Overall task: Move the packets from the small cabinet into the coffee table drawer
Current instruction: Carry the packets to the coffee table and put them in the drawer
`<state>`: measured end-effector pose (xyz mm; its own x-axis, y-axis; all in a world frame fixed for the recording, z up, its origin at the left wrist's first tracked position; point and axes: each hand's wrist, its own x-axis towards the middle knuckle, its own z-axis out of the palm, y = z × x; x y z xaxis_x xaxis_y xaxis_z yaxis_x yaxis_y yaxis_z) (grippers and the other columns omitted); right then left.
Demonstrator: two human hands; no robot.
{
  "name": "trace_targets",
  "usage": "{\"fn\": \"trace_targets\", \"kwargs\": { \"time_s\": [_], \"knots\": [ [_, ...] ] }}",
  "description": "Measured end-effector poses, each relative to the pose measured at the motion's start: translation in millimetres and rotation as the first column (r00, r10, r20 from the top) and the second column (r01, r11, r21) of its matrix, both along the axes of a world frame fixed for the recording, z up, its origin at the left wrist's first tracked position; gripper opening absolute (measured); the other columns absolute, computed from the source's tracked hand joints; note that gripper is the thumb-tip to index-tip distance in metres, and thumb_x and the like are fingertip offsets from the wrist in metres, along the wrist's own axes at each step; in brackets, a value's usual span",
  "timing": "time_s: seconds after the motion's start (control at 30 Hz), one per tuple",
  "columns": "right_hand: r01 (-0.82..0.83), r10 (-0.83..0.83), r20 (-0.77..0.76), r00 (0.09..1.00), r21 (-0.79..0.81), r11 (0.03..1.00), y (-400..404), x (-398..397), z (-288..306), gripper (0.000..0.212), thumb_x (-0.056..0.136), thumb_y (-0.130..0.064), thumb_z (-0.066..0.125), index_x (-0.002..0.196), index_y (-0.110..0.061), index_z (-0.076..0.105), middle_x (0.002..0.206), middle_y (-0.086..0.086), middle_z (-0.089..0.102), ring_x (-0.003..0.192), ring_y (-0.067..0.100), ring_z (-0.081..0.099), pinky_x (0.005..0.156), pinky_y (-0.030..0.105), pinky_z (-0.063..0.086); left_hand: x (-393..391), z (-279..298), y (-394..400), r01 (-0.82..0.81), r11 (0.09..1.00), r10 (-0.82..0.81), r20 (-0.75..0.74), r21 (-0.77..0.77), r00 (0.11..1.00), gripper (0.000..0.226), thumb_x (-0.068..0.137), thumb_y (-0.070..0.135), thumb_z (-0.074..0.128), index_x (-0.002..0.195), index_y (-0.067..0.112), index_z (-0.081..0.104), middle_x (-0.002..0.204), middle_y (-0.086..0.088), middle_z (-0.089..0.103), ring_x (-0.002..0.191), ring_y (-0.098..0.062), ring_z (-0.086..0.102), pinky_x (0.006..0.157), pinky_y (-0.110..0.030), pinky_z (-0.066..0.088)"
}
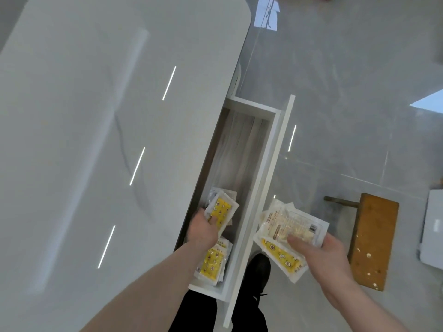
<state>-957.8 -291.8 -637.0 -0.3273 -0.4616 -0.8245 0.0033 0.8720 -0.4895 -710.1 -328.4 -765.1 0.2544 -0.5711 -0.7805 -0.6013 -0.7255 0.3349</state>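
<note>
Yellow-printed packet (219, 212) gripped by left hand (203, 230) inside open drawer (242, 154), above packets already laid (212, 262). Remaining stack (287, 238) clutched in right hand (323, 257), just right of drawer front; left hand nearer.

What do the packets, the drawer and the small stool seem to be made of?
Packets: likely thin clear plastic film, glossy, contents showing through. Drawer: apparently white-coated board, smooth; its floor shows grey wood grain. Stool: likely bare brown wood, matte, with pale spots.
</note>
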Motion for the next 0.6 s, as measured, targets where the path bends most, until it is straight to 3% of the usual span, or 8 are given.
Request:
{"fn": "trace_targets", "kwargs": {
  "time_s": [0.1, 0.2, 0.33, 0.43, 0.53, 0.6],
  "knots": [
    [0.001, -0.001, 0.03, 1.0, -0.021, 1.0, -6.6, 2.2, 0.6, 0.024, 0.086, -0.012, 0.079, 0.108, -0.022, 0.075, 0.096, -0.005, 0.08, 0.083, 0.015, 0.078, 0.074, 0.038, 0.061, 0.7, -0.1, -5.5, 0.04, 0.999, -0.043, -0.097, -0.036, 0.994, 0.011, 0.101, 0.027, 0.057, 0.11, 0.021, 0.056, 0.103, 0.0, 0.066, 0.098, -0.022, 0.066, 0.087, -0.042, 0.058],
    [0.01, -0.009, 0.055, 0.998, -0.035, 0.999, -10.7, 3.4, -0.6, 0.023, 0.085, -0.012, 0.079, 0.104, -0.023, 0.075, 0.095, -0.006, 0.08, 0.083, 0.015, 0.078, 0.078, 0.041, 0.061, -2.9, -4.2, -17.3, 0.093, 0.994, -0.099, -0.115, -0.053, 0.988, 0.015, 0.099, 0.024, 0.06, 0.114, 0.023, 0.058, 0.105, 0.002, 0.067, 0.099, -0.02, 0.066, 0.088, -0.04, 0.058],
    [0.017, -0.015, 0.069, 0.998, -0.032, 0.999, -10.2, 3.3, -2.7, 0.026, 0.085, -0.011, 0.079, 0.107, -0.022, 0.075, 0.098, -0.005, 0.08, 0.086, 0.016, 0.078, 0.082, 0.045, 0.062, -5.2, -16.9, -20.9, 0.251, 0.967, -0.249, -0.039, 0.044, 0.968, 0.041, 0.093, 0.015, 0.062, 0.132, 0.021, 0.05, 0.118, -0.003, 0.065, 0.108, -0.025, 0.064, 0.087, -0.036, 0.056],
    [0.031, -0.029, 0.082, 0.996, -0.026, 0.999, -8.1, 4.1, 0.2, 0.027, 0.085, -0.011, 0.079, 0.109, -0.022, 0.075, 0.1, -0.005, 0.08, 0.088, 0.017, 0.078, 0.083, 0.046, 0.061, -3.7, -12.8, -14.2, 0.396, 0.917, -0.398, 0.037, 0.056, 0.917, 0.058, 0.091, 0.017, 0.063, 0.143, 0.017, 0.038, 0.133, -0.006, 0.056, 0.118, -0.027, 0.057, 0.099, -0.042, 0.052],
    [0.037, -0.036, 0.092, 0.995, -0.016, 0.999, -7.0, 5.7, 7.5, 0.027, 0.084, -0.01, 0.079, 0.108, -0.021, 0.075, 0.099, -0.004, 0.08, 0.087, 0.017, 0.078, 0.082, 0.044, 0.061, -1.2, 13.6, -2.5, 0.557, 0.83, -0.557, 0.03, -0.032, 0.83, 0.07, 0.096, 0.02, 0.059, 0.155, 0.016, 0.023, 0.156, -0.002, 0.035, 0.143, -0.023, 0.036, 0.116, -0.037, 0.036],
    [0.05, -0.048, 0.099, 0.994, -0.015, 0.999, -7.5, 8.8, 13.4, 0.027, 0.084, -0.009, 0.079, 0.108, -0.021, 0.075, 0.099, -0.004, 0.08, 0.087, 0.017, 0.078, 0.078, 0.041, 0.061, 2.7, 42.6, 5.0, 0.615, 0.77, -0.624, 0.0, -0.169, 0.781, 0.064, 0.099, 0.022, 0.054, 0.155, 0.021, 0.024, 0.159, 0.005, 0.029, 0.146, -0.016, 0.029, 0.118, -0.033, 0.034]
  ]
}}
